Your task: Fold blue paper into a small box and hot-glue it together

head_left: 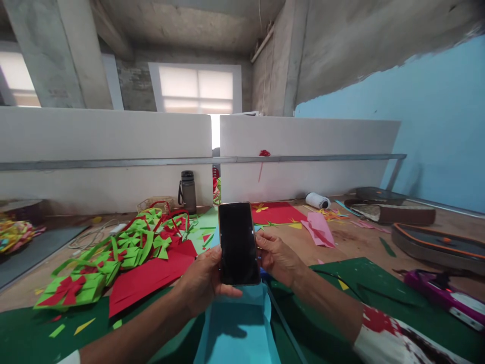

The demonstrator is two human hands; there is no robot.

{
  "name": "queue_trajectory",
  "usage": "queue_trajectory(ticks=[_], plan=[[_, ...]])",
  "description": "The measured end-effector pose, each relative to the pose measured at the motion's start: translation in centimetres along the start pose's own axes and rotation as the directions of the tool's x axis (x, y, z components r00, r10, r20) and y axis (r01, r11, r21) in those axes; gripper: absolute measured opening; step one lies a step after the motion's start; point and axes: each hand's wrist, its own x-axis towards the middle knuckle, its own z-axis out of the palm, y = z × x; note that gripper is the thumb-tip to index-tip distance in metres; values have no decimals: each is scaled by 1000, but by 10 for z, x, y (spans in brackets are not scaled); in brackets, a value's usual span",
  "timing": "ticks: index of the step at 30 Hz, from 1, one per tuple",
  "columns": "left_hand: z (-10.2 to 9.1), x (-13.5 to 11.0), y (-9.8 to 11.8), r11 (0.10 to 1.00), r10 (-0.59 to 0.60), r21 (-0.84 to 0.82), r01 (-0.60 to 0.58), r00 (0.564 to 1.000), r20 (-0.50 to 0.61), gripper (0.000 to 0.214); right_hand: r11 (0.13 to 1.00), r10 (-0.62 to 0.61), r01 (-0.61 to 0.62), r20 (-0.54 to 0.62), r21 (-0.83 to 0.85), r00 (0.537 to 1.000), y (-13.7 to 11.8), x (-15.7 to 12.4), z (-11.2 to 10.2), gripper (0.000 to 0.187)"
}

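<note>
A black smartphone (238, 242) with a dark screen stands upright in front of me, held by both hands. My left hand (202, 280) wraps its lower left edge, with the thumb lying across the bottom of the screen. My right hand (276, 258) grips the right edge, fingers curled behind it. Under the phone lies a light blue folded paper sheet (237, 328) on a dark green mat (364, 283).
A heap of green and red cut paper (125, 247) and a red sheet (147, 278) lie left. A grey bottle (188, 191) stands by the white partition (303, 151). Pink paper (320, 228), a white roll (317, 200), trays (435, 245) and a pink-purple tool (443, 296) sit right.
</note>
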Motion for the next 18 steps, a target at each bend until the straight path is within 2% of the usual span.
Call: queue_trajectory(ticks=[8, 18], plan=[[4, 1, 4, 999, 4, -32, -4, 1000, -3, 40, 999, -15, 16, 19, -42, 1000, 0, 1, -3, 23], [5, 0, 4, 994, -8, -106, 5, 1000, -22, 47, 982, -60, 61, 9, -177, 998, -1, -1, -1, 27]])
